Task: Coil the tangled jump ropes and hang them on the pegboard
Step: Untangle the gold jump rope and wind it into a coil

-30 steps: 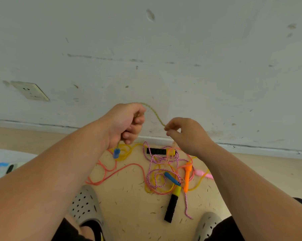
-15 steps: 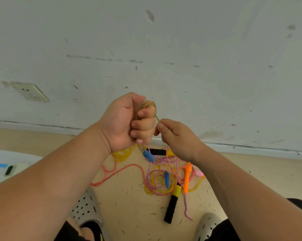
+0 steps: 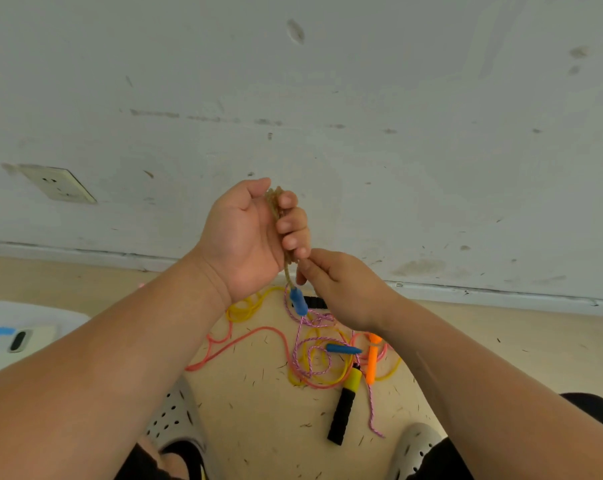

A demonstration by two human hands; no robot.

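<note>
You're holding a khaki-tan rope (image 3: 276, 207), a blue handle (image 3: 298, 301) dangling at its 6 o'clock. On the beige floor (image 3: 258, 427) you're facing a pink-and-white flecked cord (image 3: 319, 318). Yellow rope (image 3: 241, 310) is lying at its 9 o'clock, coral rope (image 3: 265, 328) at 8, a second blue handle (image 3: 343, 349) at 5. An orange handle (image 3: 373, 358) is lying at 4, a black handle (image 3: 341, 414) with a yellow cap (image 3: 353, 379) at 5. You're wearing grey hole-dotted clogs (image 3: 170, 417).
</note>
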